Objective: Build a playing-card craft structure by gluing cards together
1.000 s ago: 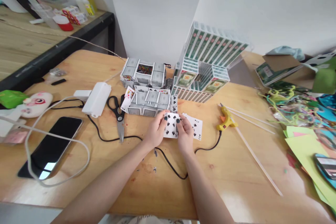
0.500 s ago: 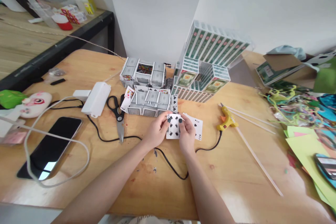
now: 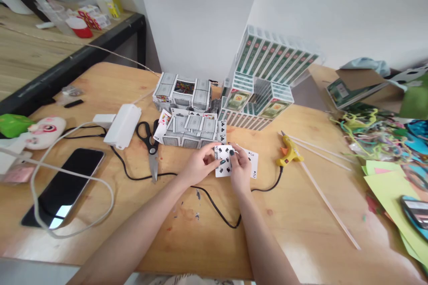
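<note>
Between my two hands is a playing card (image 3: 222,170), a six of spades, face up above the table. My right hand (image 3: 240,170) pinches its right side, thumb on the face. My left hand (image 3: 199,164) grips the left edge, its thumb low on the card. Whether another card lies behind it I cannot tell. Partly under my right hand, loose cards (image 3: 253,162) showing a 3 and a 2 lie on the table. Just beyond my hands stands a low structure of playing cards (image 3: 190,131), with a taller card structure (image 3: 182,91) behind it.
Stacked card boxes (image 3: 257,93) rise at the back. Black scissors (image 3: 152,149) and a phone (image 3: 67,187) lie left. On the right are a yellow glue gun (image 3: 289,153), its black cord crossing below my hands, glue sticks (image 3: 329,205) and coloured paper (image 3: 384,191).
The six of spades has shifted slightly right with my right hand. My left thumb has slid lower on the card, and my right thumb lies further across it.
</note>
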